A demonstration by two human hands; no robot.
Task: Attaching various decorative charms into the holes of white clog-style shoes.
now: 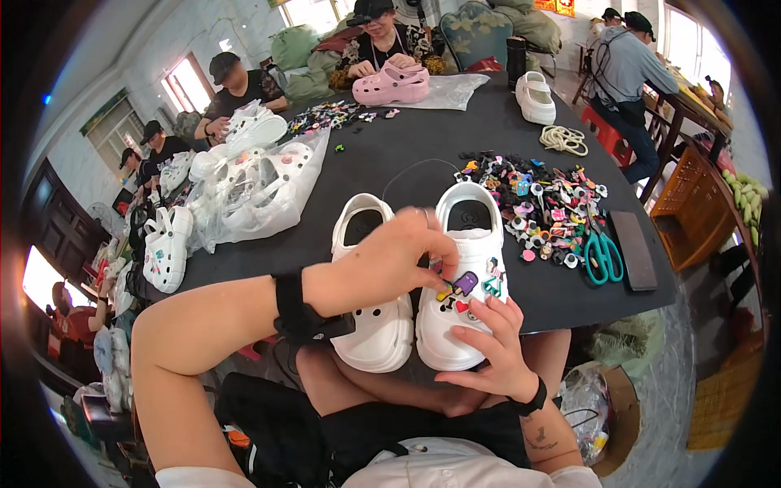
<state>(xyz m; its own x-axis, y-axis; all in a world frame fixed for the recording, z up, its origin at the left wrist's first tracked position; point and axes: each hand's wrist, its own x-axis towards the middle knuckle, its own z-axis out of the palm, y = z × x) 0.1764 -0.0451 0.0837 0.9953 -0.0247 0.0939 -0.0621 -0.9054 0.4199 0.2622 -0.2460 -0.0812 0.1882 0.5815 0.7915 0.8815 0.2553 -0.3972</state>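
Note:
Two white clogs stand side by side at the table's near edge, toes toward me. Several shoe charms sit on the right-hand clog (446,337), among them a purple popsicle charm (465,283) and a red heart charm (462,307). My left hand (390,256) reaches across the left-hand clog (376,333), its fingers pinched on a small shoe charm against the upper of the right-hand clog. That charm is mostly hidden by the fingers. My right hand (492,350) grips the right-hand clog's toe, thumb at the front and fingers along the side.
Loose shoe charms (537,199) lie heaped at the right, beside teal-handled scissors (603,256) and a dark flat case (633,250). Bagged white clogs (260,191) lie at the left. Across the black table (358,163), a co-worker handles a pink clog (392,85).

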